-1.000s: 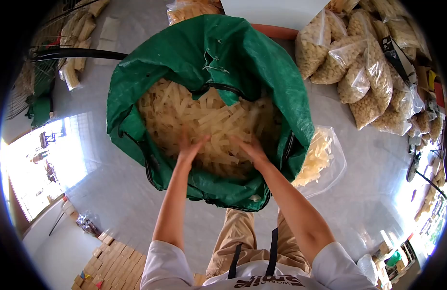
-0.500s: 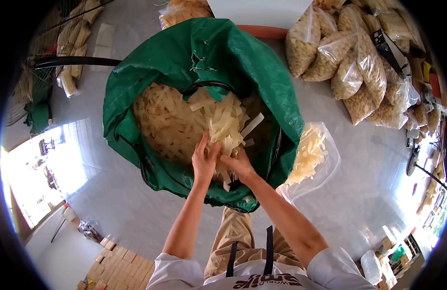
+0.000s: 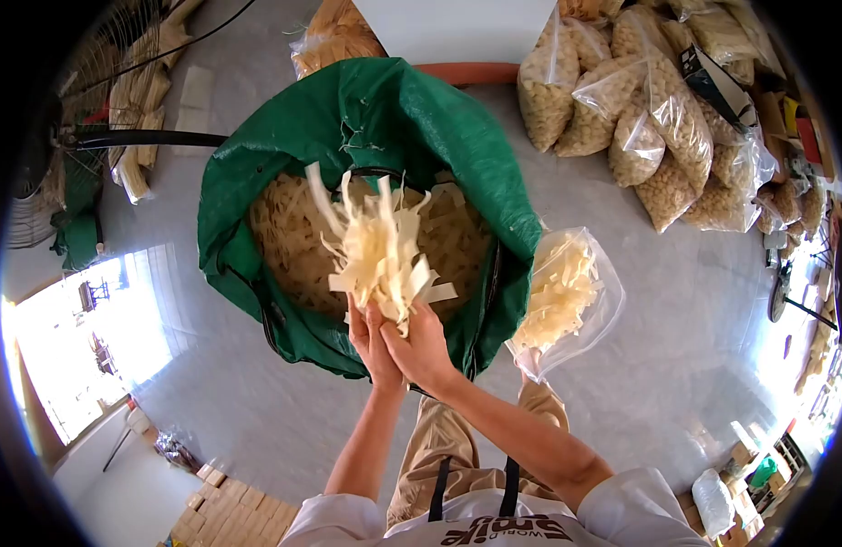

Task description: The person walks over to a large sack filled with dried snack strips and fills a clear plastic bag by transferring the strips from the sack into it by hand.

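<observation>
A bundle of pale yellow flat dried strips (image 3: 381,251) is gripped between my two hands above the near rim of a green fabric bag (image 3: 467,118). My left hand (image 3: 375,346) closes round the bundle's lower end from the left. Pressed against it, my right hand (image 3: 419,345) closes on the same end from the right. The free ends of the strips fan upward and outward. More loose strips (image 3: 289,237) fill the bag below. Just right of the bag, a clear plastic bag (image 3: 562,292) holding similar strips lies open on the floor.
Several clear bags of small beige pieces (image 3: 653,118) are heaped at the upper right. A white panel (image 3: 457,27) stands behind the green bag. At the left is a wire-caged fan (image 3: 52,164). Small tan blocks (image 3: 234,510) cover the lower left.
Both hands have lifted a bundle of strips out of the pile and drawn it back toward me, over the bag's near rim. The view has shifted slightly.
</observation>
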The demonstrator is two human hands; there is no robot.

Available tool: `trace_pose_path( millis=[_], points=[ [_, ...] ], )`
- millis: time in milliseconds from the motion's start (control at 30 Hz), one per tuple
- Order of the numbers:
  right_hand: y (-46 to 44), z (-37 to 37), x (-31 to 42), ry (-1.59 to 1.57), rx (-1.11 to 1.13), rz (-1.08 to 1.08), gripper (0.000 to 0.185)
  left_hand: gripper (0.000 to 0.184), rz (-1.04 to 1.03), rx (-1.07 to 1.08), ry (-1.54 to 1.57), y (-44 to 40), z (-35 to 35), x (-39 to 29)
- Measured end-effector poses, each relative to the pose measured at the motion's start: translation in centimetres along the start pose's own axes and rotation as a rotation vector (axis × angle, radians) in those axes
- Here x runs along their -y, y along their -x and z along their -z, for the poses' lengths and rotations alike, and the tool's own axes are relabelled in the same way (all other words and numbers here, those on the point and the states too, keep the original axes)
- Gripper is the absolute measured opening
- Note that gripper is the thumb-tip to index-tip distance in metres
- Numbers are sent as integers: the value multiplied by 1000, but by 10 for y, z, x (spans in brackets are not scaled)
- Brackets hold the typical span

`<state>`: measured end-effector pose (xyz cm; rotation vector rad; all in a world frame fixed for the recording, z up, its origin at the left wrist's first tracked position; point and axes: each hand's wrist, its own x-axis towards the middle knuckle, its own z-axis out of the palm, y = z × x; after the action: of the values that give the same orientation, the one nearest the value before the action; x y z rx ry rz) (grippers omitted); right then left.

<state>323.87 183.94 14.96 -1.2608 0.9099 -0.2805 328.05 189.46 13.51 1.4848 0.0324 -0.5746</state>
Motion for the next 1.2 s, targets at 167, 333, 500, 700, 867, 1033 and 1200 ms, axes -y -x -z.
trace_pose_path(
  millis=[167,333,500,700,867,1033,1200],
  points=[
    [12,3,22,207,48,122,59,37,-107,-71,143,15,6,1],
    [20,15,46,85,103,223,68,41,-564,-119,-860,23,36,21],
    [39,40,66,82,48,387,79,43,-597,-28,-579,46,25,6],
    [108,95,44,3,161,229,70,46,-624,236,-447,118,-16,-2],
    [176,138,-11,361,145,185,36,48,-513,461,-389,166,-56,11],
    [218,169,-30,725,-204,256,23,53,-213,738,-308,182,-94,28],
    [185,152,-105,-282,-700,-230,17,54,72,692,-279,179,-88,103]
  ],
)
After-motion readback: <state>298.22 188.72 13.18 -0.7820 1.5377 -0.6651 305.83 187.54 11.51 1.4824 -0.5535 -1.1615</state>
